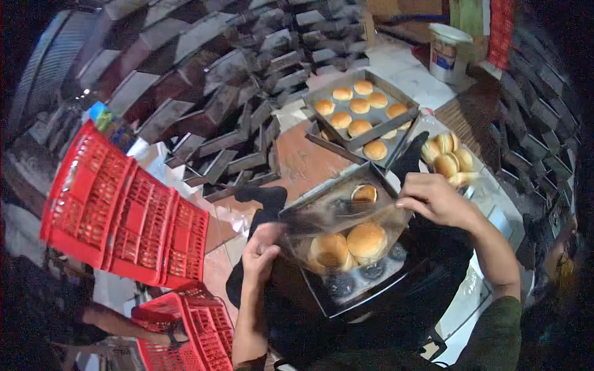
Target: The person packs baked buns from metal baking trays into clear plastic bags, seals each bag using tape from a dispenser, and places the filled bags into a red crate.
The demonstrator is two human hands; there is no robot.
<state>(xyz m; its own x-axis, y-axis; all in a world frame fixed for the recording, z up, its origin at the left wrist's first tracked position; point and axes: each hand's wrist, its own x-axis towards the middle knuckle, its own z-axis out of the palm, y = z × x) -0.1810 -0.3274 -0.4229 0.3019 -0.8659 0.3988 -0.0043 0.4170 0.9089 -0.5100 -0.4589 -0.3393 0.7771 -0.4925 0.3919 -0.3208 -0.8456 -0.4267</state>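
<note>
From where I stand, the clear bag has its long axis running crosswise, from the left hand up a little to the right hand. Its top edge is drawn out between them, and the bun-filled part sags toward the person's body. I can't tell which side its mouth faces.

The bag lies between the hands, to the right of the left hand and to the left of the right one, above the dark tray at the person's lap. The right hand is nearly closed, thumb and fingers pinching the bag's far corner. The left hand is curled at the other end, thumb close to the fingers; it is blurred, so its exact grip I can't tell.

I count two buns plainly in the bag, and one loose bun in the dark tray. Beyond are two stacked trays, eight buns showing in the upper one. There are two red crates, another person's arm reaching to the lower, and one white bucket.
</note>
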